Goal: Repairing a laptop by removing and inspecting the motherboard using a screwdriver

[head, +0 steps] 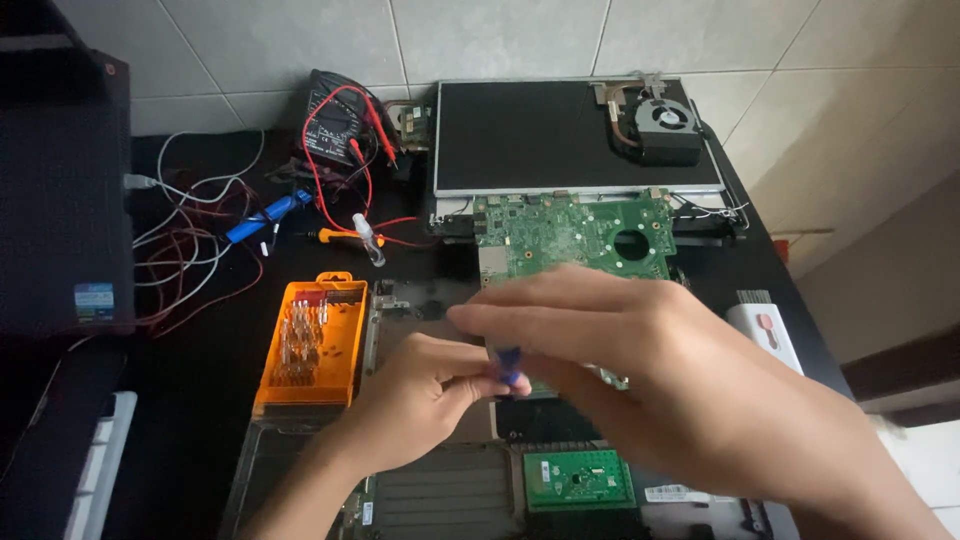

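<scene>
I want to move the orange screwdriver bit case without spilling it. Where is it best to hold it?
Probably hold the orange bit case by its two long side edges, coming from above. It lies flat and open on the black table, with bits exposed, so keep it level.

Only the person's two hands and bare forearms show, and no sleeve, glove, watch, ring or band is worn on either. The left hand (425, 395) comes in from the near left on a slim forearm, its knuckles and short, unpainted nails visible. The right hand (640, 345) enters from the near right, looks larger because it is closer to the camera, and is blurred along its long fingers (520, 318), so finer detail there cannot be told.
</scene>
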